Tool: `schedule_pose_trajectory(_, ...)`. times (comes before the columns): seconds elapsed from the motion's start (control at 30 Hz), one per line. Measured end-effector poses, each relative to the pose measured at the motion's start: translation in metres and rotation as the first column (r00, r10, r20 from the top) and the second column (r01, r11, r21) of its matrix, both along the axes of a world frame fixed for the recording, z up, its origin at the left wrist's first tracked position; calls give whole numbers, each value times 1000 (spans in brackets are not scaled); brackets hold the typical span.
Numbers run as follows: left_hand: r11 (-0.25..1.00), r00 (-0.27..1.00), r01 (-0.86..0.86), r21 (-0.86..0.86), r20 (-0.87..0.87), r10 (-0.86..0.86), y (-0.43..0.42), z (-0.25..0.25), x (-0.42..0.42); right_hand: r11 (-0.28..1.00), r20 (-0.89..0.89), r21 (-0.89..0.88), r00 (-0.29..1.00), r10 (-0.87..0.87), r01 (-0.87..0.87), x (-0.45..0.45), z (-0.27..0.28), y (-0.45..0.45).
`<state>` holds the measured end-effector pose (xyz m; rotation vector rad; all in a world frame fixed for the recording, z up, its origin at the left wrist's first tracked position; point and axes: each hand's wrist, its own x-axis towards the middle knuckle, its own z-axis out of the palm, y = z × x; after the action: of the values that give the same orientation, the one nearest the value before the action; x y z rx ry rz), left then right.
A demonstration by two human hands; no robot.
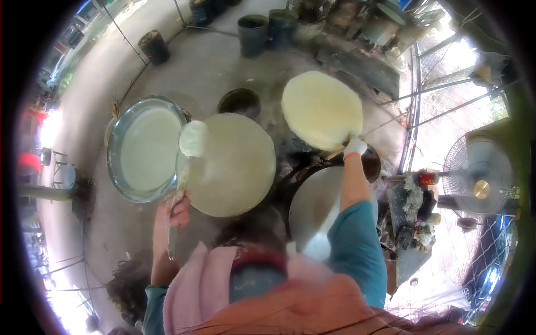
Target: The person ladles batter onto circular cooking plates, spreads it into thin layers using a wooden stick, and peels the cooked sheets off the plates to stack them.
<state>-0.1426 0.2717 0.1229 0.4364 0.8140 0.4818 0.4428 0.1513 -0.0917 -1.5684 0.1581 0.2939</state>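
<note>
My left hand [180, 211] is wrapped round the handle of a ladle [192, 139], whose bowl is coated with pale batter. The ladle's bowl is between a metal basin [114, 167] of white batter [149, 148] and a round griddle [231, 164] covered with a pale layer. In a white glove, my right hand [355, 147] is closed at the near edge of a large round pale sheet [322, 109], which is raised beyond a second round griddle [315, 195]. What the fingers grip there is too small to make out.
A dark pot [239, 100] stands beyond the first griddle. Farther back are dark buckets [253, 36] and a bin [153, 47]. At the right are a fan [479, 176], a cluttered ledge [410, 223] and wire fencing.
</note>
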Motion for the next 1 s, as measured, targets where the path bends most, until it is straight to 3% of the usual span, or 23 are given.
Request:
schedule_pose_trajectory(0.07, 988, 993, 115, 106, -54, -110, -8, 3, 4, 997, -26, -69, 999, -43, 41, 7, -31, -2)
schedule_pose_trajectory(0.17, 967, 968, 216, 138, -157, -194, -14, 8, 14, 1000, -20, 8, 1000, -4, 4, -2, -34, -6)
schedule_pose_trajectory(0.23, 943, 938, 288, 167, -247, -243, -18, 16, 28, 993, 100, -118, 995, 25, -13, -6, -31, -9)
schedule_pose_trajectory(0.27, 927, 924, 330, 180, -264, -278, -20, 16, 35, 974, 66, -226, 997, 46, -30, -24, 6, -13)
schedule_pose_trajectory(0.3, 907, 906, 375, 193, -282, -314, -22, 17, 42, 969, 93, -247, 996, -1, 24, -19, -6, -16)
schedule_pose_trajectory(0.37, 861, 857, 465, 205, -349, -380, -31, 22, 62, 981, 229, -157, 970, -79, 117, -28, -5, -31)
schedule_pose_trajectory(0.4, 835, 822, 512, 201, -398, -408, -39, 29, 77, 1000, 227, 30, 974, -16, 9, -47, 23, -48)
schedule_pose_trajectory(0.43, 807, 782, 558, 193, -447, -434, -48, 34, 90, 998, 194, 59, 981, 25, -38, -70, 55, -69)
schedule_pose_trajectory(0.5, 740, 737, 646, 187, -405, -541, -65, 39, 117, 984, 139, 125, 984, 113, -130, -117, 101, -119)
schedule_pose_trajectory(0.57, 670, 690, 720, 184, -295, -661, -84, 36, 142, 997, 43, -18, 996, 81, -80, -161, 105, -185)
schedule_pose_trajectory(0.63, 591, 614, 785, 186, -113, -781, -104, 19, 171, 992, 122, -122, 993, 2, 13, -202, 92, -254)
schedule_pose_trajectory(0.7, 401, 431, 892, 210, -121, -894, -129, 5, 209, 992, 121, -96, 990, -67, 79, -245, 65, -321)
schedule_pose_trajectory(0.77, 300, 310, 939, 169, -34, -950, -159, -27, 245, 982, 56, -112, 988, -147, 152, -295, 64, -367)
schedule_pose_trajectory(0.8, 261, 265, 944, 204, 6, -964, -176, -43, 261, 969, 28, 57, 970, -241, 239, -318, 52, -383)
schedule_pose_trajectory(0.83, 226, 222, 945, 238, 46, -974, -197, -63, 277, 960, 38, 52, 960, -278, 276, -338, 64, -388)
schedule_pose_trajectory(0.9, 115, 200, 915, 386, -188, -962, -253, -119, 313, 937, -13, -76, 939, -343, 342, -383, 45, -405)
schedule_pose_trajectory(0.97, -80, 167, 871, 486, -444, -880, -277, -143, 328, 920, -81, -58, 916, -392, 388, -398, 39, -396)
schedule_pose_trajectory(1.0, -185, 165, 838, 514, -561, -811, -282, -156, 330, 906, -43, -136, 911, -409, 401, -404, 37, -390)
